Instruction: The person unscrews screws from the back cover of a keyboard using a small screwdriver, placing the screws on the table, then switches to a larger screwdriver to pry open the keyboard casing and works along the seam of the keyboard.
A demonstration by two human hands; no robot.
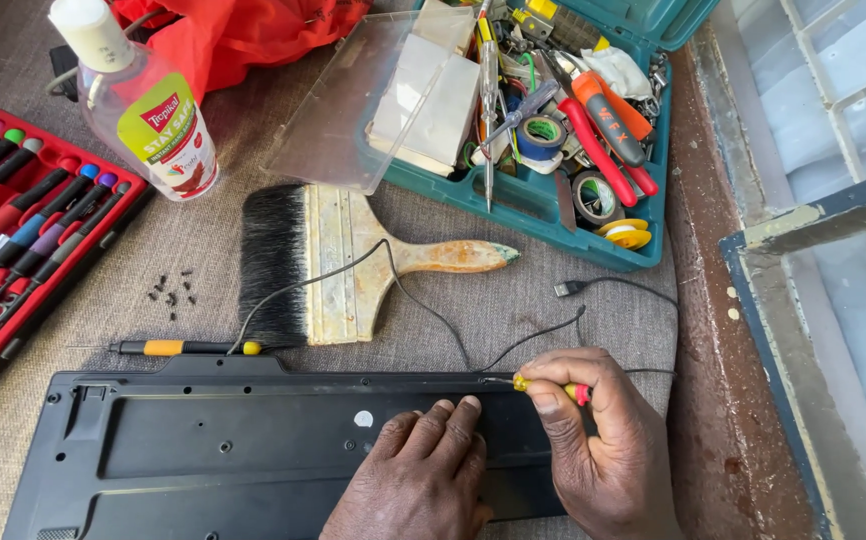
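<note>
Grey woven fabric (573, 320) covers the work surface. On it, the right hand (603, 450) pinches a small yellow-and-red precision screwdriver (548, 385), shaft lying leftward toward the rear edge of the upturned black plastic keyboard (233, 440). The left hand (423, 475) presses flat on the keyboard's underside, grasping nothing, just beside the tip.

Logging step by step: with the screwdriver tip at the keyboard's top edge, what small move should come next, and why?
Probably turn the small screwdriver in the right hand to back out the screw at the upturned keyboard's top edge. Its tip sits there, the left hand presses the back panel flat, and loose black screws already lie on the cloth.
</note>
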